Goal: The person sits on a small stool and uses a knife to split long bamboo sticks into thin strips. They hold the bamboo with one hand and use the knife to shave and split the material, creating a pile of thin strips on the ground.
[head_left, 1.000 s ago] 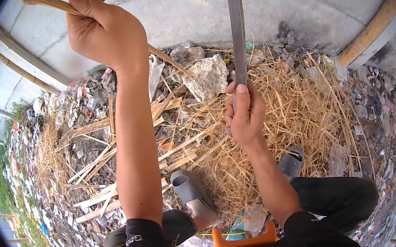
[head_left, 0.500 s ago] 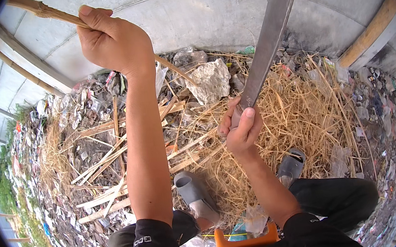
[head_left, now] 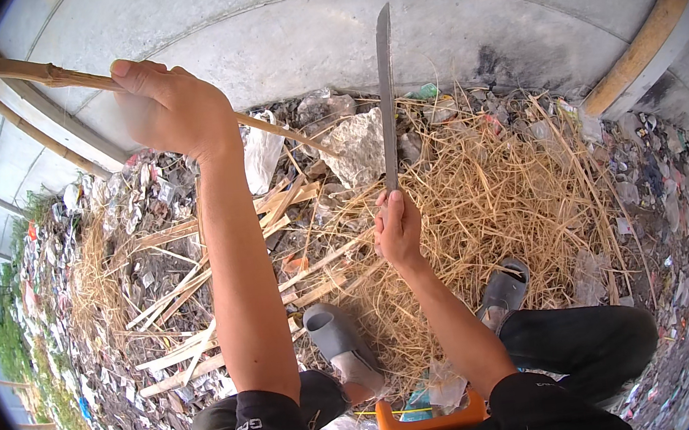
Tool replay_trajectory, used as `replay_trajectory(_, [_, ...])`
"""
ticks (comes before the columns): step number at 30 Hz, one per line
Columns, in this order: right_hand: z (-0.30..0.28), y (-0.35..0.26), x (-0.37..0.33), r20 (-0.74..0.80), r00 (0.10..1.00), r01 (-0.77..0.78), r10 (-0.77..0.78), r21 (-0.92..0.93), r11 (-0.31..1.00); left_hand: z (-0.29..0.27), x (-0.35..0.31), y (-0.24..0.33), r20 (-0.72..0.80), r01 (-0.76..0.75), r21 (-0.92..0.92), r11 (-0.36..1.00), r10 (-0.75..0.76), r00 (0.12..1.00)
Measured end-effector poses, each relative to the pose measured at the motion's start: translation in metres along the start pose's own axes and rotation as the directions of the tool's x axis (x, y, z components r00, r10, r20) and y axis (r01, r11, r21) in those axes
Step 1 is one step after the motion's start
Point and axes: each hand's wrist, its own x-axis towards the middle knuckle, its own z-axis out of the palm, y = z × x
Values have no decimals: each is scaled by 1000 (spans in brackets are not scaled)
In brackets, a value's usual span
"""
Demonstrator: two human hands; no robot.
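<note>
The pale rock (head_left: 354, 150) serves as landmark. The left hand (head_left: 175, 107), up and left of it, has its fingers clamped on a bamboo stick (head_left: 284, 134), thumb along the top; part of that hand is blurred. The stick slants from far left of the rock down to the rock's left face, where its thin end overlaps the stone; whether they touch, I cannot tell. The right hand (head_left: 398, 230), nearer the person than the rock, has its fingers wrapped around the mostly hidden handle of a machete (head_left: 387, 100).

The blade stands nearly upright in view, passing just right of the rock, its narrow profile showing and its tip against the wall. Which edge is the sharp one, I cannot tell. Above the rock, a gap opens between stick and blade, bounded behind by the concrete wall (head_left: 274, 45). Right of the rock lies a low heap of straw-like shavings (head_left: 495, 198), with open air above it. Split bamboo strips (head_left: 181, 344) lie left and nearer; the gray clogs (head_left: 337, 335) stand on the person's side of the rock.

Half a second ago the blade leaned right, showed its broad face and ran past the upper border; now its whole length is visible. The left hand has shifted left and lower, leaving more of the white plastic bag (head_left: 263, 158) left of the rock exposed.
</note>
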Motion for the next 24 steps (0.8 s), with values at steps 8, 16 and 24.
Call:
replay_trajectory(8, [-42,91,0,-46,905,-356,422,-623,696,3,6,-7,-93,-22,-87,996,14,996])
replay_trajectory(16, [-3,15,-8,36,994,105,-104,-14,994,-26,18,-18,-161,43,-116,992,-61,985])
replay_trajectory(24, [-52,101,-9,-31,905,-313,425,-724,615,-44,-45,-77,27,4,-87,996,-2,1000])
